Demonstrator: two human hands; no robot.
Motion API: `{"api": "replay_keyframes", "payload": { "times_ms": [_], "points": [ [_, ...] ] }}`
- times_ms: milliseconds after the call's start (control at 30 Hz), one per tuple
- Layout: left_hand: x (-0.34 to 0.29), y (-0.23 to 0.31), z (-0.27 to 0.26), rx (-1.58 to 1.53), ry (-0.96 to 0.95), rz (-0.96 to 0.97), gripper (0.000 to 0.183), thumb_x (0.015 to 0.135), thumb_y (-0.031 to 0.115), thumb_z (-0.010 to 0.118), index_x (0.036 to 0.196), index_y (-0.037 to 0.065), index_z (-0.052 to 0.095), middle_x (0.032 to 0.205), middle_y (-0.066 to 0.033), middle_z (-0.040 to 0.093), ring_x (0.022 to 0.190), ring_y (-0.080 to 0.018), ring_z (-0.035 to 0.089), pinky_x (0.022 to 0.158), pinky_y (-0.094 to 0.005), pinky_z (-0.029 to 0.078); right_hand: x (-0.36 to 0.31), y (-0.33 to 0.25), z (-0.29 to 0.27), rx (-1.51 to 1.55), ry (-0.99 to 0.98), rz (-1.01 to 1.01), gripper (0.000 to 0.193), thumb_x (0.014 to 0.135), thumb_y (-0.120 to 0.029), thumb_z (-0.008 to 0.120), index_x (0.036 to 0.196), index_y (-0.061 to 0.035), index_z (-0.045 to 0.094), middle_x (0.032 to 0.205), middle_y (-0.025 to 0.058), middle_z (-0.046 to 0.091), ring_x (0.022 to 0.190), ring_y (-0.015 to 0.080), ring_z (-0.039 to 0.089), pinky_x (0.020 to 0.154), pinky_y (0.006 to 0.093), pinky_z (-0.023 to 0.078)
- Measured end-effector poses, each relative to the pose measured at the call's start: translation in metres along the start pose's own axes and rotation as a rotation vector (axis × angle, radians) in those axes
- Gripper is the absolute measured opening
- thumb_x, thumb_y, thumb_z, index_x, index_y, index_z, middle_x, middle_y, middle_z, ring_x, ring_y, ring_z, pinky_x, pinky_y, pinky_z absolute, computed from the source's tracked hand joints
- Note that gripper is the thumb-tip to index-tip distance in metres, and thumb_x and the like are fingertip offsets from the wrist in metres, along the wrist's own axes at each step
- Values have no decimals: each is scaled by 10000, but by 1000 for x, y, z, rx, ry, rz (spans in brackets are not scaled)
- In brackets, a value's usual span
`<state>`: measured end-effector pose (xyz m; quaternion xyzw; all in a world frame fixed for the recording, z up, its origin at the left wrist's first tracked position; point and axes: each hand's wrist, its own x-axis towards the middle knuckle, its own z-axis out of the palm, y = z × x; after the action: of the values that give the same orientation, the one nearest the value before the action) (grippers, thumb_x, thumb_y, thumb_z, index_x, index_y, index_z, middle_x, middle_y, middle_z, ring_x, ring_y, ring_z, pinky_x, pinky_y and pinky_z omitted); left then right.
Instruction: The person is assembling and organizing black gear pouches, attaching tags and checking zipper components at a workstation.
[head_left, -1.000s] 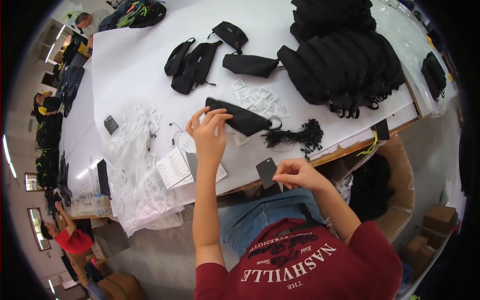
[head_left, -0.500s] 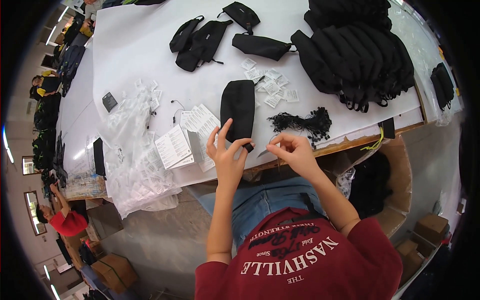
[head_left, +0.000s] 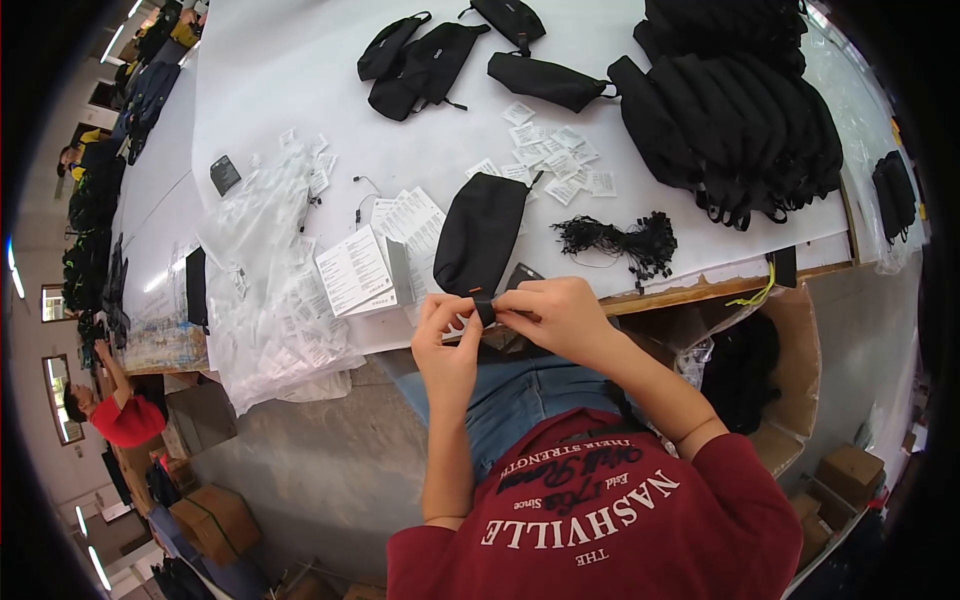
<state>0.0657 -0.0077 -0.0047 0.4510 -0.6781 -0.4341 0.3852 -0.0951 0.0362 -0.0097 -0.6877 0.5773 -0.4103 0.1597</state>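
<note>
A black zippered pouch (head_left: 482,235) lies at the table's front edge, its near end toward me. My left hand (head_left: 446,352) pinches the short black strap loop (head_left: 484,310) at that end between thumb and fingers. Against the same loop, from the right, my right hand (head_left: 562,315) is closed in a pinch; whatever thin piece sits between its fingertips is hidden. A small dark card tag (head_left: 523,274) shows just above the right fingers. Left of the pouch are printed white cards (head_left: 355,272); a bundle of black tag strings (head_left: 620,245) lies to the right.
White printed packets (head_left: 560,155) are scattered beyond the pouch. Several black pouches (head_left: 430,70) lie farther back, and a big pile of them (head_left: 730,140) fills the right. Clear plastic bags (head_left: 260,300) cover the left. An open carton (head_left: 800,370) stands below the table edge.
The right hand has moved left to the strap loop, meeting the left hand. The pouch has tilted, its far end swinging right. The dark card tag now shows beside it.
</note>
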Motion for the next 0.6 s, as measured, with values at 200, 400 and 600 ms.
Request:
{"api": "replay_keyframes", "payload": {
  "times_ms": [200,400,600],
  "points": [
    [-1,16,-8,-414,149,-87,42,898,47,569,906,6,562,897,-30,554,736,-71,465,648,-202,385,-6,-1,-10,991,-91,518,82,886,-121,611,930,-71,562,693,-11,573,663,37,547,571,209,405],
    [-8,21,-8,-574,-26,-193,61,892,44,586,927,-5,588,762,9,557,632,-38,440,586,-175,351,-6,-1,-17,1176,-51,492,101,895,-91,603,954,-54,530,843,16,606,785,63,586,651,193,416],
    [-10,29,1,-444,-91,-189,43,849,24,632,885,2,624,704,44,533,606,-6,389,542,-165,283,-5,-9,-20,1194,-20,544,143,887,-43,591,1007,-53,514,901,36,598,842,91,603,664,206,446]
  ]
}}
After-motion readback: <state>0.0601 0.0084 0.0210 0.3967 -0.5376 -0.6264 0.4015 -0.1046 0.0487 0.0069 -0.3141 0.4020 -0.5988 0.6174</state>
